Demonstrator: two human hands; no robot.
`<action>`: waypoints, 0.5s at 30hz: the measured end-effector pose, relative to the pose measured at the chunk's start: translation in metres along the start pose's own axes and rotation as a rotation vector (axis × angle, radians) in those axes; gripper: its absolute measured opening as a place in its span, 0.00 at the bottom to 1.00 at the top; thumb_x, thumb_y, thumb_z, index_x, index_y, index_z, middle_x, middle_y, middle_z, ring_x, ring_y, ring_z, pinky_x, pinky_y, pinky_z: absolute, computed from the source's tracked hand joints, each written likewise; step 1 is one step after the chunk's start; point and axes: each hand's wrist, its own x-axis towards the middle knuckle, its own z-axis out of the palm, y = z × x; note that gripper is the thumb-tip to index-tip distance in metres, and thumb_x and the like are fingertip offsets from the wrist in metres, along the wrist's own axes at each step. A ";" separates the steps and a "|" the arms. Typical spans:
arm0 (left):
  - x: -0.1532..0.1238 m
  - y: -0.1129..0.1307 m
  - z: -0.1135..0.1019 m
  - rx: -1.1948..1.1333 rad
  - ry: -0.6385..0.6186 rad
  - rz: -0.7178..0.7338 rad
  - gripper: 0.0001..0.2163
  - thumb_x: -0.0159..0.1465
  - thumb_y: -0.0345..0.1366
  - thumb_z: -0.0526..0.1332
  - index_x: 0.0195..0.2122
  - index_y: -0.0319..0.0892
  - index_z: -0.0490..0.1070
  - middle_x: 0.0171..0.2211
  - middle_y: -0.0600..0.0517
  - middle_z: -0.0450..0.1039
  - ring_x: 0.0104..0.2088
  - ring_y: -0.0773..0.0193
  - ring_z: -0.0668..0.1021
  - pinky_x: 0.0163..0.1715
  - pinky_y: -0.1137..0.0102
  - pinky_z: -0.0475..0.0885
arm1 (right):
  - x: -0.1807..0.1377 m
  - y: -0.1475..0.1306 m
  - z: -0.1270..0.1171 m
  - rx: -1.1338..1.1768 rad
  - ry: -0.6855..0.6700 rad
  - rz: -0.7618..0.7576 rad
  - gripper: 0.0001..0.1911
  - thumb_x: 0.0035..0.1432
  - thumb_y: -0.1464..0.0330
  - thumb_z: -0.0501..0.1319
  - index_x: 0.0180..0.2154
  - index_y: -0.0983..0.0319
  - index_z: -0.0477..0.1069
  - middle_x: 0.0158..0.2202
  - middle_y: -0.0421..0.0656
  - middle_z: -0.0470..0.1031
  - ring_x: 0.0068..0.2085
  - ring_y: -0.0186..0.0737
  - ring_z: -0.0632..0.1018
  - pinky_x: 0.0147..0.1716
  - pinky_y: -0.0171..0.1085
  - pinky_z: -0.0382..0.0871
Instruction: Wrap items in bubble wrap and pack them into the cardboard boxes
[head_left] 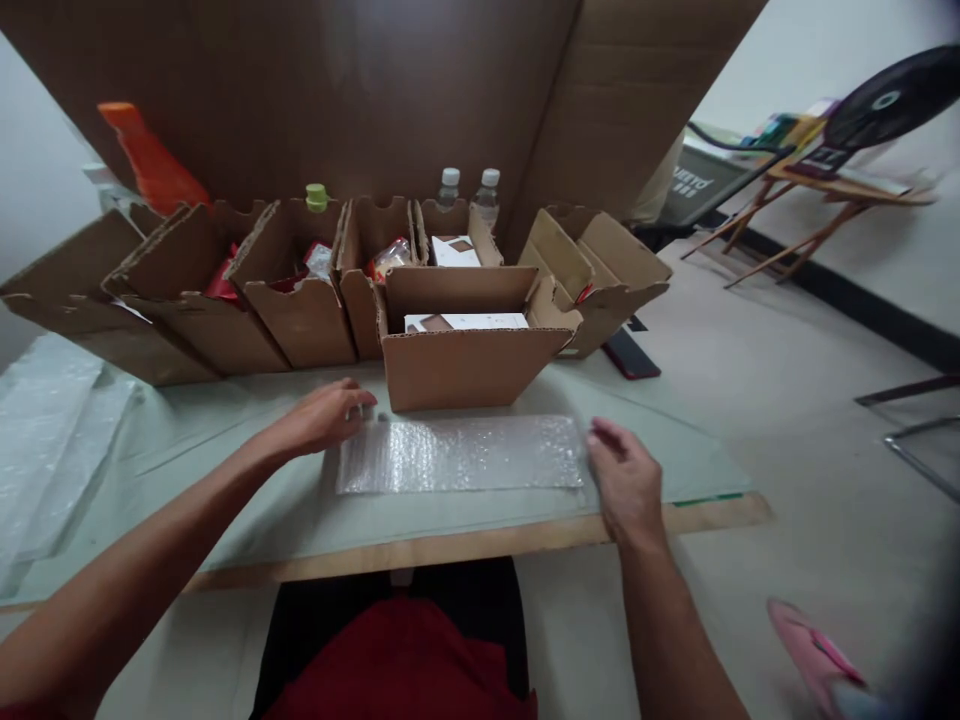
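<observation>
A clear bubble-wrap bag lies flat on the pale green tabletop, its long side facing me. Near its upper left corner is my left hand, fingers loosely bent and apart, holding nothing that I can see. My right hand is at the bag's right edge, slightly blurred, with fingers and thumb apart. Whether its fingertips touch the plastic I cannot tell. Just behind the bag stands an open cardboard bin holding white printed boxes.
Several cardboard bins line the back, some with red packets. More bubble-wrap bags lie at the left. Two bottles and an orange object stand behind. A dark phone-like slab lies right; a fan stands beyond.
</observation>
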 end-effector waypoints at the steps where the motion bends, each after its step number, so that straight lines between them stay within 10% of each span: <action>1: -0.005 0.001 0.005 0.054 0.078 -0.010 0.17 0.61 0.32 0.59 0.50 0.43 0.78 0.47 0.44 0.76 0.43 0.52 0.77 0.47 0.59 0.71 | 0.001 -0.001 -0.008 -0.082 0.046 -0.076 0.19 0.48 0.60 0.69 0.42 0.60 0.79 0.48 0.48 0.79 0.49 0.49 0.77 0.51 0.48 0.72; 4: -0.024 0.019 0.034 0.221 0.299 0.102 0.15 0.67 0.34 0.57 0.52 0.43 0.76 0.51 0.40 0.76 0.50 0.47 0.77 0.51 0.52 0.72 | -0.013 -0.011 -0.003 -0.335 0.019 -0.369 0.19 0.60 0.60 0.62 0.51 0.59 0.77 0.58 0.51 0.75 0.59 0.55 0.73 0.57 0.56 0.69; 11: -0.036 0.062 0.097 0.280 0.070 0.311 0.23 0.71 0.42 0.58 0.66 0.43 0.65 0.68 0.39 0.65 0.69 0.41 0.64 0.67 0.41 0.56 | -0.080 -0.018 0.118 -0.380 -0.987 -0.561 0.29 0.64 0.68 0.59 0.66 0.53 0.67 0.67 0.47 0.68 0.67 0.58 0.66 0.67 0.62 0.56; 15: -0.063 0.030 0.091 0.222 0.023 0.201 0.28 0.72 0.48 0.57 0.72 0.53 0.56 0.76 0.46 0.48 0.75 0.38 0.50 0.70 0.37 0.44 | -0.050 0.013 0.071 -0.579 -0.847 -0.556 0.26 0.64 0.60 0.62 0.63 0.55 0.71 0.68 0.49 0.67 0.69 0.61 0.64 0.68 0.63 0.53</action>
